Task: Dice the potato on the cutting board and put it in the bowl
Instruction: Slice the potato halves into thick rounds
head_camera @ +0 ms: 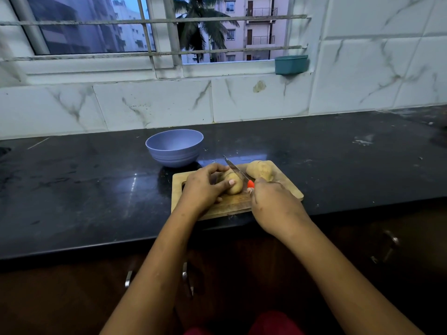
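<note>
Potato (235,187) lies on the board (287,189), left of its middle, long axis running away from me. On my feed the left hand (204,188) is curled over it, the fingers arched across its far end and the thumb pressed against its near side, pinning it to the wood. The knife (235,169) slants across the right part of this potato, tip pointing away and to the left, blade resting on the skin. I cannot tell whether the edge has gone in. The right hand (273,204) is wrapped round the orange handle, and only the handle's front end shows past the knuckles.

A second potato (260,170) sits whole at the board's far right corner, just beside the blade and apart from the held one. I see no cut pieces on the wood.

The board lies near the front edge of the black counter (338,151), turned slightly so that its right corner points away. The bowl (174,148), lilac and upright, stands on the counter just beyond the board's far left corner, close to it but not touching.

Behind the counter rises a wall of white veined tiles (154,105), with a barred window (145,32) above. A teal tub (291,64) rests on the sill at its right end. Under the counter I make out metal cabinet handles (128,278).
</note>
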The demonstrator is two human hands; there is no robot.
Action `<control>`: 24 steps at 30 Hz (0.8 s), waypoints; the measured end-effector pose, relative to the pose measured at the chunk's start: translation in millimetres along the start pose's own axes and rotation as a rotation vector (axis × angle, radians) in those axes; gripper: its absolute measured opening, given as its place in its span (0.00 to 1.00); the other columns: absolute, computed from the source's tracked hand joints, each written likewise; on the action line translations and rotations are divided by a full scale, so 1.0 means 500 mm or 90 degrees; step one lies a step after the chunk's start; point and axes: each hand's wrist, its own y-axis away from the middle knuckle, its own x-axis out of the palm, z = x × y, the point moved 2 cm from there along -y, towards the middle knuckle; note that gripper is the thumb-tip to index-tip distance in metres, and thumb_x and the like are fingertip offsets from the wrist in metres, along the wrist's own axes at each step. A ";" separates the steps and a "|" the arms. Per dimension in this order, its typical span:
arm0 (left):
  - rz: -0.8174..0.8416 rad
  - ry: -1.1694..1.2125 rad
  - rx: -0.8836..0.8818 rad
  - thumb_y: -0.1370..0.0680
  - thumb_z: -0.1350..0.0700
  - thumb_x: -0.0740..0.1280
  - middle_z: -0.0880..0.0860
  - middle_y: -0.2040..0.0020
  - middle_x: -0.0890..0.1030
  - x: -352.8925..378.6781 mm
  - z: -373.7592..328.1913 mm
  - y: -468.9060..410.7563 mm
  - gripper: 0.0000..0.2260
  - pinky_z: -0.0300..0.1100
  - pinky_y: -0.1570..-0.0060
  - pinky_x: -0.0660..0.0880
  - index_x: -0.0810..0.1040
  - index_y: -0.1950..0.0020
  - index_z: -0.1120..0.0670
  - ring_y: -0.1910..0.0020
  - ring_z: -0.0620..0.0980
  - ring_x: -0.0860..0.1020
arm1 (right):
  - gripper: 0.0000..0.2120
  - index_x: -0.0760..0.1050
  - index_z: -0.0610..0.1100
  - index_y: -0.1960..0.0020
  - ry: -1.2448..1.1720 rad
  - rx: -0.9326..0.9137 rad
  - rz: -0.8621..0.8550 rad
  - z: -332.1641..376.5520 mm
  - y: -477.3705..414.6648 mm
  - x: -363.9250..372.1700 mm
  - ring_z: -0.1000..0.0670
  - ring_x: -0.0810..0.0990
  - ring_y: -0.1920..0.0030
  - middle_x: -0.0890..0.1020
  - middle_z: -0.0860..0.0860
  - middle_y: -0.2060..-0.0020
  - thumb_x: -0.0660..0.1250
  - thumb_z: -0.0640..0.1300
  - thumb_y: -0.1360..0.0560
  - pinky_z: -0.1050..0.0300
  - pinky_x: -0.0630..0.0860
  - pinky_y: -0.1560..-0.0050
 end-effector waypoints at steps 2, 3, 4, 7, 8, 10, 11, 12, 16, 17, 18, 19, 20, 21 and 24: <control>-0.007 -0.011 0.006 0.26 0.55 0.72 0.48 0.45 0.80 0.001 0.003 -0.001 0.10 0.34 0.70 0.76 0.79 0.46 0.47 0.69 0.42 0.76 | 0.12 0.69 0.41 0.40 0.012 0.002 0.005 0.002 0.000 0.001 0.44 0.77 0.47 0.78 0.44 0.48 0.52 0.44 0.17 0.53 0.68 0.59; -0.012 -0.023 0.011 0.26 0.54 0.72 0.47 0.44 0.80 0.001 0.004 0.000 0.11 0.35 0.69 0.77 0.79 0.45 0.47 0.71 0.42 0.76 | 0.12 0.69 0.41 0.40 0.014 0.006 0.012 0.004 -0.001 0.001 0.44 0.77 0.47 0.78 0.44 0.48 0.52 0.44 0.17 0.54 0.68 0.59; -0.017 -0.036 0.016 0.26 0.54 0.72 0.47 0.43 0.80 0.001 0.004 0.000 0.11 0.35 0.68 0.77 0.79 0.44 0.48 0.72 0.42 0.76 | 0.12 0.69 0.41 0.40 0.017 0.013 0.023 0.005 -0.003 0.003 0.45 0.77 0.48 0.78 0.44 0.48 0.52 0.44 0.17 0.53 0.68 0.58; -0.021 -0.053 0.028 0.26 0.53 0.72 0.47 0.43 0.80 0.001 0.005 -0.001 0.14 0.35 0.67 0.77 0.79 0.41 0.50 0.75 0.40 0.75 | 0.11 0.68 0.41 0.39 0.030 0.039 0.060 0.011 -0.010 0.004 0.44 0.77 0.49 0.78 0.44 0.47 0.53 0.41 0.18 0.52 0.69 0.58; -0.021 -0.053 0.030 0.26 0.53 0.72 0.47 0.44 0.80 0.001 0.006 -0.001 0.15 0.35 0.67 0.78 0.79 0.40 0.50 0.75 0.40 0.75 | 0.10 0.67 0.41 0.38 0.034 0.046 0.074 0.012 -0.013 0.004 0.44 0.77 0.48 0.78 0.44 0.46 0.54 0.40 0.19 0.52 0.70 0.58; -0.022 -0.052 0.033 0.26 0.54 0.72 0.47 0.45 0.80 0.000 0.006 0.000 0.16 0.37 0.66 0.78 0.79 0.39 0.50 0.74 0.41 0.76 | 0.12 0.66 0.41 0.37 0.042 0.060 0.111 0.016 -0.018 0.001 0.44 0.78 0.47 0.78 0.43 0.45 0.56 0.37 0.20 0.51 0.71 0.57; -0.024 -0.053 0.035 0.26 0.54 0.72 0.47 0.45 0.80 0.001 0.006 0.000 0.16 0.38 0.65 0.79 0.79 0.38 0.50 0.74 0.41 0.76 | 0.13 0.66 0.40 0.36 0.046 0.068 0.129 0.017 -0.021 -0.001 0.44 0.78 0.46 0.77 0.43 0.45 0.58 0.36 0.20 0.51 0.72 0.56; -0.026 -0.055 0.037 0.26 0.54 0.72 0.47 0.46 0.80 0.001 0.006 0.001 0.16 0.37 0.65 0.79 0.79 0.38 0.50 0.74 0.41 0.76 | 0.14 0.66 0.40 0.35 0.048 0.075 0.144 0.018 -0.022 -0.004 0.44 0.77 0.46 0.77 0.42 0.44 0.58 0.35 0.21 0.51 0.72 0.55; -0.035 -0.072 0.050 0.26 0.54 0.72 0.46 0.49 0.79 0.001 0.007 0.001 0.17 0.33 0.67 0.77 0.78 0.38 0.50 0.76 0.39 0.75 | 0.19 0.63 0.41 0.34 0.051 0.108 0.170 0.028 -0.030 -0.002 0.44 0.76 0.48 0.76 0.42 0.43 0.62 0.33 0.23 0.51 0.72 0.55; -0.036 -0.070 0.051 0.26 0.54 0.72 0.47 0.49 0.80 0.001 0.008 0.001 0.17 0.34 0.66 0.77 0.79 0.38 0.50 0.76 0.41 0.76 | 0.20 0.63 0.41 0.34 0.053 0.118 0.177 0.032 -0.032 0.004 0.44 0.76 0.49 0.76 0.42 0.43 0.62 0.33 0.24 0.51 0.71 0.56; -0.037 -0.063 0.050 0.27 0.54 0.72 0.48 0.49 0.80 0.001 0.009 0.000 0.17 0.35 0.66 0.78 0.79 0.38 0.50 0.75 0.42 0.76 | 0.21 0.64 0.41 0.34 0.054 0.123 0.181 0.035 -0.033 0.008 0.44 0.76 0.49 0.76 0.43 0.44 0.62 0.32 0.25 0.50 0.71 0.56; -0.036 -0.059 0.051 0.27 0.54 0.73 0.48 0.48 0.81 0.002 0.009 0.001 0.17 0.36 0.65 0.78 0.79 0.38 0.50 0.75 0.43 0.76 | 0.21 0.64 0.41 0.35 0.053 0.130 0.190 0.037 -0.040 0.012 0.43 0.76 0.48 0.76 0.43 0.43 0.63 0.32 0.26 0.50 0.70 0.56; -0.036 -0.060 0.053 0.27 0.54 0.73 0.48 0.48 0.81 0.003 0.010 0.000 0.17 0.37 0.65 0.79 0.79 0.39 0.50 0.75 0.43 0.77 | 0.21 0.64 0.41 0.34 0.058 0.139 0.204 0.038 -0.044 0.011 0.43 0.77 0.47 0.76 0.43 0.43 0.63 0.33 0.26 0.50 0.70 0.56; -0.035 -0.062 0.055 0.27 0.54 0.73 0.48 0.48 0.81 0.003 0.010 0.001 0.17 0.37 0.65 0.79 0.79 0.38 0.50 0.75 0.42 0.77 | 0.21 0.65 0.41 0.34 0.069 0.146 0.223 0.041 -0.051 0.009 0.42 0.76 0.46 0.76 0.43 0.42 0.64 0.34 0.25 0.51 0.70 0.55; -0.033 -0.062 0.053 0.28 0.54 0.74 0.48 0.46 0.79 0.002 0.009 0.002 0.18 0.38 0.64 0.80 0.79 0.38 0.50 0.69 0.44 0.79 | 0.15 0.69 0.40 0.35 0.121 0.105 0.283 0.047 -0.070 0.006 0.42 0.76 0.45 0.76 0.43 0.42 0.61 0.37 0.22 0.50 0.72 0.48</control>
